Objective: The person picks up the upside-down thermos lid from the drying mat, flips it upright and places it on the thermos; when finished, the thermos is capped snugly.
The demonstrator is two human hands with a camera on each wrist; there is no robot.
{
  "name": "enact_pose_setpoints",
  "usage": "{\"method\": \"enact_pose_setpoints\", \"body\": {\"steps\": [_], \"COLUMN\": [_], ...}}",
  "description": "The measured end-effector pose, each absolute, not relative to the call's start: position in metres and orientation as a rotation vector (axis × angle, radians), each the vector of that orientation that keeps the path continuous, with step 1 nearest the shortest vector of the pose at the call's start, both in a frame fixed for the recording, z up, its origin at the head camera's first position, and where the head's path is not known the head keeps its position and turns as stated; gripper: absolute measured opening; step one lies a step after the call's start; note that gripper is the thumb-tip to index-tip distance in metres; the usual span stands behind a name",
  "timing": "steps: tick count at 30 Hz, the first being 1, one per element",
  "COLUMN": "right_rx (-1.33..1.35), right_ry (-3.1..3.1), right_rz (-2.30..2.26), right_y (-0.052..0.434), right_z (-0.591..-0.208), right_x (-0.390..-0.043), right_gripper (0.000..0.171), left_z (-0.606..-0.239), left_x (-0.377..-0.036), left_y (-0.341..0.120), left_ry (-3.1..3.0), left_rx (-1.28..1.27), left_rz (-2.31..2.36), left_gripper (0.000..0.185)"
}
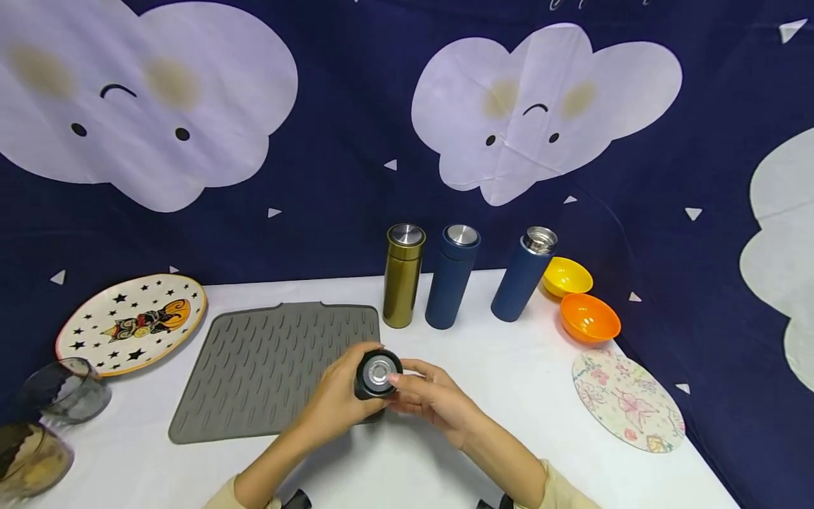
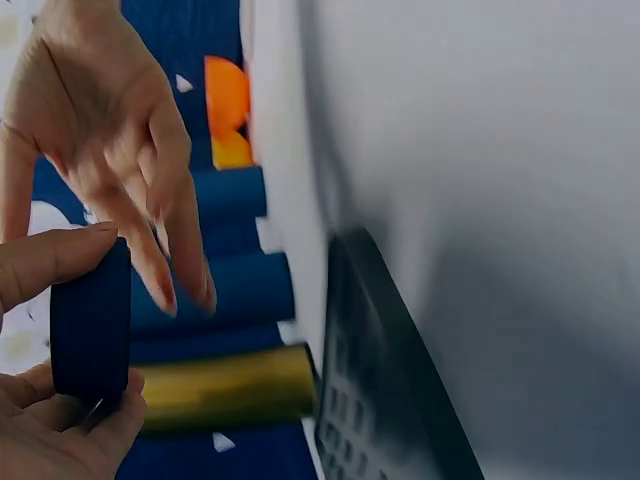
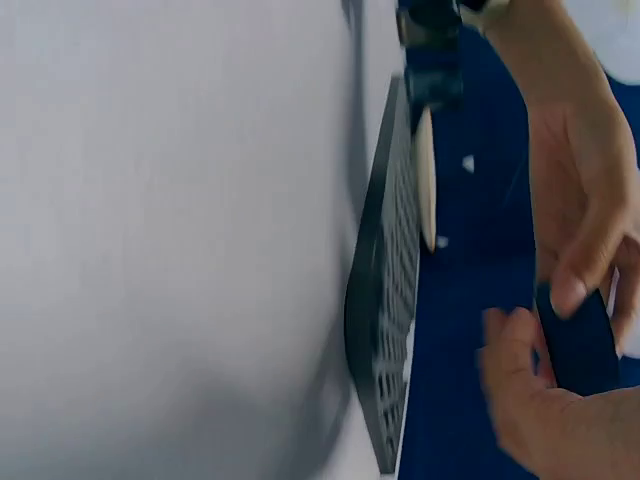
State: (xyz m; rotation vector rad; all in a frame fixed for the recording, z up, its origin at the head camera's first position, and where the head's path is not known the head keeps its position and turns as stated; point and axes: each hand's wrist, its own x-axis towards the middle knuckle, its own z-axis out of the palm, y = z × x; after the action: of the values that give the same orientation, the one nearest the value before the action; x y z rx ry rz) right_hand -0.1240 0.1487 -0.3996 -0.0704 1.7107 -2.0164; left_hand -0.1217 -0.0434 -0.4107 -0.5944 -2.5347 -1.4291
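- The dark blue flask lid (image 1: 378, 372) is held above the worktop (image 1: 496, 367), at the grey drying mat's (image 1: 273, 364) near right corner.
- The left hand (image 1: 331, 403) has its fingers wrapped round the lid; the right hand (image 1: 432, 397) touches its rim with straight fingertips.
- Judging by this, the lid is off: the rightmost blue flask (image 1: 525, 281) stands open-mouthed, while the gold flask (image 1: 403, 274) and the middle blue flask (image 1: 452, 276) are capped.

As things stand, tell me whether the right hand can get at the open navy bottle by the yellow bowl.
Probably yes. The right hand only touches the cap that the left hand grips, and bare tablecloth lies between it and the open navy bottle; the yellow bowl sits behind that bottle.
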Motion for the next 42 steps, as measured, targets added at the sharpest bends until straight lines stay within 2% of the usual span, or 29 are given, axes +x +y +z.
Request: {"method": "enact_pose_setpoints", "body": {"steps": [5,12,18,22,26,27,35,39,42], "right_rx": [-0.142,-0.085,-0.153,-0.562,-1.178,-1.334,-2.440,-2.692,-2.732], "right_ry": [1.617,1.653,1.819,2.340,2.964,3.061,3.386,3.357,3.345], "right_rz": [-2.046,-2.061,-2.077,-1.970,-1.617,-1.518,-0.545,-0.231,-0.184], "right_y": [0.146,0.144,0.145,0.145,0.147,0.148,0.149,0.146,0.146], "right_z": [-0.398,-0.397,-0.400,-0.407,-0.411,-0.410,-0.393,-0.386,-0.386], "right_x": [-0.113,-0.105,-0.100,-0.096,-0.098,-0.100,-0.115,-0.117,-0.117], "right_gripper": [0.052,0.047,0.044,0.036,0.044,0.041,0.020,0.022,0.022], "left_z": [-0.406,-0.403,-0.396,-0.391,-0.390,-0.389,-0.388,-0.392,-0.396], "left_x": [-0.112,-0.104,-0.100,-0.104,-0.110,-0.111,-0.108,-0.103,-0.100], "left_y": [-0.036,-0.035,-0.042,-0.053,-0.061,-0.063,-0.063,-0.055,-0.048], "left_ry": [-2.501,-2.478,-2.589,-2.540,-2.398,-2.378,-2.334,-2.283,-2.293], "left_rx": [-0.708,-0.736,-0.680,-0.618,-0.658,-0.661,-0.861,-0.978,-0.954], "left_rz": [-1.411,-1.379,-1.596,-1.932,-2.237,-2.290,-2.415,-2.306,-2.152], "left_gripper": [0.073,0.074,0.084,0.084,0.074,0.074,0.085,0.086,0.079]}}
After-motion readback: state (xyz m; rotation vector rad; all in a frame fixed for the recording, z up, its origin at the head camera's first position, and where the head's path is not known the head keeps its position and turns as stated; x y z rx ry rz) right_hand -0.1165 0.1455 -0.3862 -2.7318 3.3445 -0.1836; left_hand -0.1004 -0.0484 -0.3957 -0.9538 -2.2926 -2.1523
